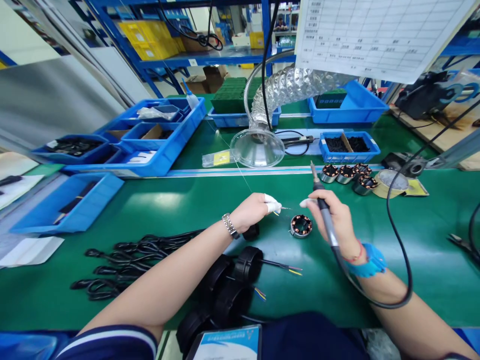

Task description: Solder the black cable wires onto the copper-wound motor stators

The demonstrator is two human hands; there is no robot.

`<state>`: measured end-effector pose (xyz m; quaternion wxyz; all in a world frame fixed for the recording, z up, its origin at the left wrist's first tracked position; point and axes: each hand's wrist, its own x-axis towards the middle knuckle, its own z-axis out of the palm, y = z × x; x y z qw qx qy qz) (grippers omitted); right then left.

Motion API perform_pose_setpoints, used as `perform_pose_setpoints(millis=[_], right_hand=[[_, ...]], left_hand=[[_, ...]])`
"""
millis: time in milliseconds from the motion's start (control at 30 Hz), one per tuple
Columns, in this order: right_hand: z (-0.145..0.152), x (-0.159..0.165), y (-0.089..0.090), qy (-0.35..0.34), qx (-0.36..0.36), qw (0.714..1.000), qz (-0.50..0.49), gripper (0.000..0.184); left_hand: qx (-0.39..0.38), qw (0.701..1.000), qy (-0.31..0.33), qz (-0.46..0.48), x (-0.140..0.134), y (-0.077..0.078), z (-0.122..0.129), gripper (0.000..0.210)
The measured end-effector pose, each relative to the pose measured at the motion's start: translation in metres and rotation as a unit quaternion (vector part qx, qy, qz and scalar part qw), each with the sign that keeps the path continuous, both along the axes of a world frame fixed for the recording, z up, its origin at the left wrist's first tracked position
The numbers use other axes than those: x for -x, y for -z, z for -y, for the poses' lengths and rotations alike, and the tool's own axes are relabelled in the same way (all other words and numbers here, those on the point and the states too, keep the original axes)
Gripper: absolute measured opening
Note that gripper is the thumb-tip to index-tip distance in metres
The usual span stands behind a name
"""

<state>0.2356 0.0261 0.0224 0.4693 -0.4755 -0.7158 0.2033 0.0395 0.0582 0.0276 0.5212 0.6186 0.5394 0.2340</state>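
My left hand (pixel 257 210), with white finger covers, is closed in a pinch on thin wires (pixel 285 208) whose ends stick out to the right. A fine strand (pixel 243 176) runs from this hand up toward the back. My right hand (pixel 335 217) is wrapped round a soldering iron (pixel 327 220), its tip pointing up and away from me. Between the hands, on the green mat, lies a ring-shaped motor stator (pixel 300 226) with copper windings. Neither hand touches it. Black round housings (pixel 249 262) with cables and coloured wire ends lie below my left forearm.
Several stators (pixel 330 173) stand at the right beside a tape roll (pixel 392 181). A clear funnel (pixel 258 148) on a foil duct hangs ahead. Blue bins (pixel 165 150) stand at left, bundled black cables (pixel 123 265) lie nearer. The iron's cord (pixel 403 250) loops over my right forearm. Pliers (pixel 463 245) lie far right.
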Motion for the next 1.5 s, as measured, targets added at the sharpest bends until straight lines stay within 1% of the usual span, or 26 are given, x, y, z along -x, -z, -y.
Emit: perform_pose_setpoints(millis=[67,133,200,233,300,367,467,533,600,733,967,1200,1500], right_hand=[[0.005,-0.015,-0.008,0.005,-0.004,0.999,0.038,0.016],[0.009,-0.026,-0.013,0.003,-0.027,0.997,0.075,0.025],[0.013,-0.034,-0.015,0.003,-0.056,0.995,0.088,0.028],[0.014,-0.036,-0.014,0.006,-0.061,0.995,0.082,0.026],[0.015,-0.038,-0.011,0.014,-0.037,0.998,0.056,0.018],[0.014,-0.040,-0.007,0.020,0.014,1.000,0.019,0.012],[0.011,-0.040,0.000,0.016,0.077,0.995,-0.060,0.010],[0.009,-0.041,0.003,0.012,0.100,0.990,-0.100,0.009],[0.008,-0.040,0.006,0.011,0.117,0.986,-0.116,0.009],[0.007,-0.039,0.008,0.008,0.133,0.981,-0.140,0.008],[0.006,-0.037,0.008,0.002,0.144,0.978,-0.153,0.008],[0.006,-0.036,0.009,0.003,0.145,0.977,-0.154,0.009],[0.003,-0.033,0.005,0.000,0.154,0.976,-0.154,0.008]], left_hand=[[-0.001,1.000,0.004,-0.013,-0.002,0.000,-0.004,0.020],[0.000,1.000,0.012,-0.024,-0.005,0.000,-0.007,0.020],[-0.001,0.999,0.018,-0.033,-0.008,0.000,-0.008,0.020],[-0.002,0.999,0.022,-0.039,-0.009,-0.001,-0.008,0.020],[-0.007,0.998,0.025,-0.056,-0.012,-0.002,-0.007,0.020],[-0.010,0.997,0.026,-0.075,-0.014,-0.003,-0.006,0.021],[-0.015,0.996,0.023,-0.086,-0.014,-0.003,-0.005,0.021],[-0.013,0.996,0.018,-0.087,-0.013,-0.001,-0.005,0.021],[-0.011,0.996,0.012,-0.087,-0.012,0.001,-0.005,0.020],[-0.016,0.996,0.010,-0.090,-0.012,0.003,-0.005,0.021],[-0.015,0.994,0.003,-0.112,-0.013,-0.004,-0.004,0.021],[-0.013,0.995,0.003,-0.103,-0.012,-0.002,-0.005,0.020],[-0.014,0.994,0.002,-0.110,-0.013,-0.002,-0.004,0.020]])
